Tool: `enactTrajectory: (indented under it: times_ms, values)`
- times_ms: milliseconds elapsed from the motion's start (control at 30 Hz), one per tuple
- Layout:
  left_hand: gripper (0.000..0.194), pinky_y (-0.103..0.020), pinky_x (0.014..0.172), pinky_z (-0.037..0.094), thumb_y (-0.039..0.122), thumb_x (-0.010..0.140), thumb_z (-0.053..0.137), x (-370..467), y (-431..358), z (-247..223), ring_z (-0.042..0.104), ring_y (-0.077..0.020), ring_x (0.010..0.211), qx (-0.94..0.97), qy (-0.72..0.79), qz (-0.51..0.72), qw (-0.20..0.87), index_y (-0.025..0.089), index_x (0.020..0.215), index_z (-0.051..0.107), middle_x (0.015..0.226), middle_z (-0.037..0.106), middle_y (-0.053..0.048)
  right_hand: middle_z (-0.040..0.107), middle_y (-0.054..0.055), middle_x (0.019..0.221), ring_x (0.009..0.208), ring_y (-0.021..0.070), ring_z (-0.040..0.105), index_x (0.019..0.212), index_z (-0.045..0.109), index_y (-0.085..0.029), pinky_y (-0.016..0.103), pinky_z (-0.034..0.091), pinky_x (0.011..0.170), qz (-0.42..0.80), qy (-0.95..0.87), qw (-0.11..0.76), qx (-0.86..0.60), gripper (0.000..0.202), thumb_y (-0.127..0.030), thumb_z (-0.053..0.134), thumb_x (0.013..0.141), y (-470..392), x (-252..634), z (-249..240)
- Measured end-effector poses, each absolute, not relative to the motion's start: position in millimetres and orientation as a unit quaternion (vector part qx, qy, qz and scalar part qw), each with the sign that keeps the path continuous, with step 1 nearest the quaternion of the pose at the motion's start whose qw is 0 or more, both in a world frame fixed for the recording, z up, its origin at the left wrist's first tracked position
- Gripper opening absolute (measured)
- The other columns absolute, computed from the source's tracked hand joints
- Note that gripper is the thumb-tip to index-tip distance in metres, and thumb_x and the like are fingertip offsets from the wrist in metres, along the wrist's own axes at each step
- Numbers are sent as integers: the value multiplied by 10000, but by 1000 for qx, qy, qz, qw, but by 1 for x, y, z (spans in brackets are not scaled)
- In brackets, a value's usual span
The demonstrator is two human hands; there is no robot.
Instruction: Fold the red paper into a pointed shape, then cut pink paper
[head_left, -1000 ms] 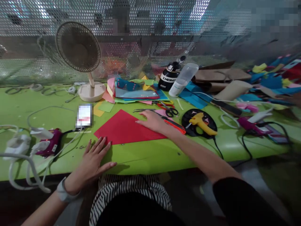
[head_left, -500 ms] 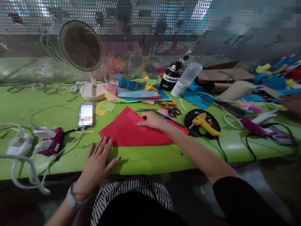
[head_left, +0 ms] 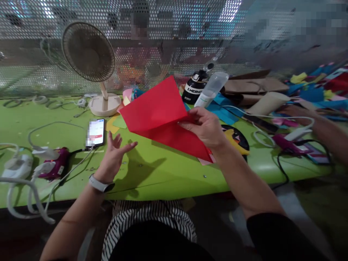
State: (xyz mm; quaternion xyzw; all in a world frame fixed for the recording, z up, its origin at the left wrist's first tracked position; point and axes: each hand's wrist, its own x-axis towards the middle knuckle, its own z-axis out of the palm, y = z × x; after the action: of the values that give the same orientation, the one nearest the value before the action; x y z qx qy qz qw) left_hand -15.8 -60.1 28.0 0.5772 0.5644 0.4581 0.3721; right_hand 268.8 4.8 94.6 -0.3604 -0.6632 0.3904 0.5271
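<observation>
A sheet of red paper (head_left: 156, 108) is raised and tilted above the green table (head_left: 157, 177). My right hand (head_left: 208, 127) pinches it near its right side, thumb on the near face. A crease or overlapping layer runs along its lower part. My left hand (head_left: 114, 156) hovers over the table to the left of the paper, fingers spread, touching nothing. A phone (head_left: 95, 132) with a lit screen lies just beyond it. The yellow glue gun (head_left: 237, 141) on its black round plate (head_left: 227, 127) is partly covered by my right hand and forearm.
A desk fan (head_left: 104, 105) stands back left, a black bottle (head_left: 193, 88) and clear bottle (head_left: 212, 88) behind the paper. Purple power adapters (head_left: 56, 165) with cables lie left and right. Another person's arm (head_left: 318, 127) reaches in from the right over paper scraps (head_left: 310, 96).
My right hand has lifted the red paper off the table and moved it up and right. My left hand has risen from the tabletop. Another person's arm has appeared at right.
</observation>
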Motion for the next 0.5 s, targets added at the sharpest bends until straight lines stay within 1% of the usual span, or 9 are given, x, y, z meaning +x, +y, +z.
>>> enactTrajectory:
  times_ms: [33, 67, 100, 133, 167, 233, 333, 433, 500]
  values:
    - [882, -463, 1045, 487, 328, 948, 545, -12, -52, 32, 321, -281, 1437, 585, 534, 467, 394, 332, 1535, -115, 1597, 223, -157, 707, -11, 829, 789, 193, 685, 829, 617, -253, 375, 590, 753, 385, -659, 538, -357, 299, -391, 827, 668, 4, 273, 96]
    - [779, -470, 1048, 485, 333, 933, 565, -8, -45, 35, 409, -280, 1389, 588, 492, 485, 421, 311, 1548, 88, 1554, 339, -142, 707, -14, 827, 785, 195, 686, 821, 615, -257, 374, 593, 743, 382, -657, 545, -354, 298, -383, 835, 664, 4, 276, 96]
    - [659, -475, 1053, 479, 341, 902, 610, -5, -38, 39, 501, -277, 1318, 580, 449, 499, 461, 270, 1490, 322, 1470, 476, -132, 707, -17, 821, 777, 195, 686, 817, 613, -259, 373, 595, 732, 379, -655, 549, -354, 298, -379, 838, 663, 5, 280, 95]
    - [532, -472, 1049, 482, 347, 857, 667, -1, -32, 42, 582, -268, 1230, 560, 416, 514, 499, 229, 1355, 524, 1353, 595, -121, 705, -20, 813, 766, 194, 686, 817, 610, -260, 370, 596, 719, 377, -654, 552, -355, 297, -376, 839, 667, 6, 283, 94]
    - [414, -465, 1038, 491, 346, 813, 716, 2, -26, 46, 642, -253, 1139, 535, 393, 529, 528, 205, 1196, 647, 1229, 679, -103, 703, -24, 805, 752, 191, 686, 821, 609, -260, 368, 597, 707, 377, -651, 553, -357, 296, -376, 837, 672, 7, 285, 92]
    - [264, -440, 1008, 513, 324, 731, 796, 7, -16, 51, 698, -217, 997, 497, 369, 559, 551, 195, 954, 740, 1033, 752, -63, 706, -28, 811, 747, 188, 687, 848, 615, -259, 371, 601, 702, 381, -648, 554, -358, 300, -374, 835, 679, 11, 290, 90]
    - [213, -406, 978, 529, 274, 655, 854, 6, -5, 63, 709, -184, 910, 511, 350, 605, 501, 230, 844, 767, 916, 770, -13, 723, -17, 859, 808, 201, 695, 882, 647, -253, 411, 599, 788, 376, -658, 555, -342, 330, -385, 847, 655, 15, 296, 93]
    - [191, -421, 981, 522, 300, 678, 844, -3, -7, 82, 705, -205, 945, 578, 338, 620, 410, 253, 849, 777, 947, 768, -16, 737, 3, 908, 920, 230, 696, 849, 669, -248, 460, 554, 920, 350, -688, 549, -320, 292, -422, 827, 676, 12, 300, 97]
    - [183, -457, 1039, 474, 352, 744, 796, -12, -15, 94, 662, -250, 1094, 661, 329, 568, 363, 237, 886, 781, 1113, 734, -61, 742, 31, 966, 1003, 248, 684, 834, 662, -236, 484, 511, 986, 340, -719, 531, -292, 254, -452, 765, 750, 7, 302, 93]
